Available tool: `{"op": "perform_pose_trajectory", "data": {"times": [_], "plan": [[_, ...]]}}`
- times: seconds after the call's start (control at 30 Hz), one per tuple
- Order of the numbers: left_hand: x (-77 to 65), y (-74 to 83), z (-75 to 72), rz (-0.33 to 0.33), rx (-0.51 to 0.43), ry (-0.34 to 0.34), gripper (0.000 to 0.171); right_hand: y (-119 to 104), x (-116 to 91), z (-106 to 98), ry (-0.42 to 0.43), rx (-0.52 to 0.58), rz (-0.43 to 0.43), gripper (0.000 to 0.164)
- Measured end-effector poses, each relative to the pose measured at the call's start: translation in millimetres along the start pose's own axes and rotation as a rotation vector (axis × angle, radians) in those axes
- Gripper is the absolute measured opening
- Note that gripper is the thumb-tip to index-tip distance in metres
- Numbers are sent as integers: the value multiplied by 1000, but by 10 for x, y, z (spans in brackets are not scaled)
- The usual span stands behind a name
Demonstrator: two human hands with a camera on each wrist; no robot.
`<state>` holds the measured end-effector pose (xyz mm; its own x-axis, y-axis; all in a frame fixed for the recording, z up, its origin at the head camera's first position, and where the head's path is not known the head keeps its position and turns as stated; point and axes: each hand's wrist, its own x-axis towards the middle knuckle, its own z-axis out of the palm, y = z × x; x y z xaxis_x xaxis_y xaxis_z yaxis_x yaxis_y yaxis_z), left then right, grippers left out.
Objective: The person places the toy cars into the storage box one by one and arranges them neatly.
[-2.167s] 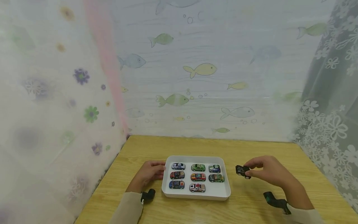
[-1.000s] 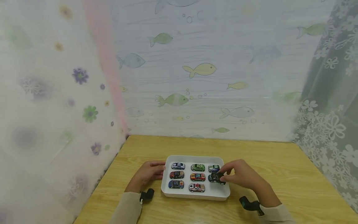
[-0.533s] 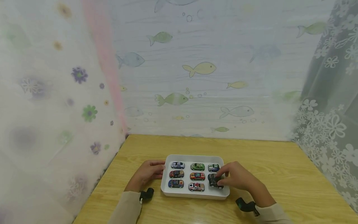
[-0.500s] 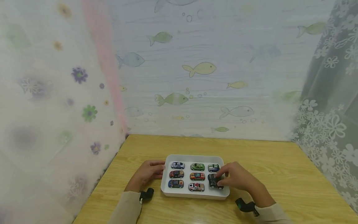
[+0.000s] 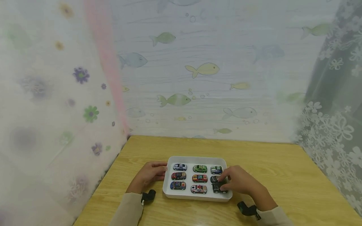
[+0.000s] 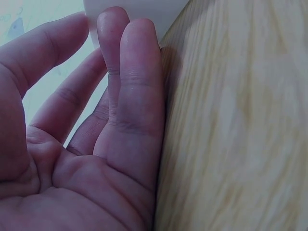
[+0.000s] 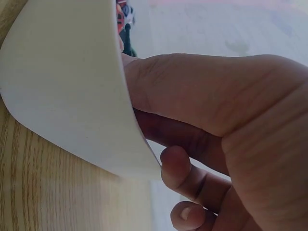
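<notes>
In the head view, a white tray (image 5: 195,197) stands on the wooden table, with small toy cars lined up in it. My right hand (image 5: 238,179) reaches over the tray's right rim and pinches a black toy car (image 5: 217,188) low in the front right corner. Just behind that car sits a dark toy car (image 5: 214,179), partly covered by my fingers. The right wrist view has the tray wall (image 7: 62,82) hiding my fingertips. At the tray's left side, my left hand (image 6: 106,130) touches the outer wall with fairly straight fingers.
Left and middle columns hold several cars, among them a green car (image 5: 200,169), a red-yellow car (image 5: 199,178) and a white car (image 5: 199,189). The wooden table (image 5: 271,166) extends around the tray, with a fish-print curtain (image 5: 209,103) behind it.
My right hand has brought the black toy car from right of the tray into it, then lowered it towards the front right corner. My left hand stays at the tray's left side.
</notes>
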<state>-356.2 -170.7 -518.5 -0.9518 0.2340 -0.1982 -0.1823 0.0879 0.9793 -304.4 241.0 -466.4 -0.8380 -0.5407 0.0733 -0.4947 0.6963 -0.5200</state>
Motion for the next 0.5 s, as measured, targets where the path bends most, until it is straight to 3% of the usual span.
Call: {"op": "perform_pose_trajectory", "data": {"times": [0.33, 0.4, 0.5], "plan": [[5, 46, 34, -11, 18, 1, 51, -13, -73, -106, 24, -3, -8, 18], [-11, 88, 32, -12, 77, 30, 50, -10, -112, -174, 45, -20, -28, 20], [-68, 198, -9, 39, 275, 113, 46, 22, -180, -296, 102, -95, -41, 25]]}}
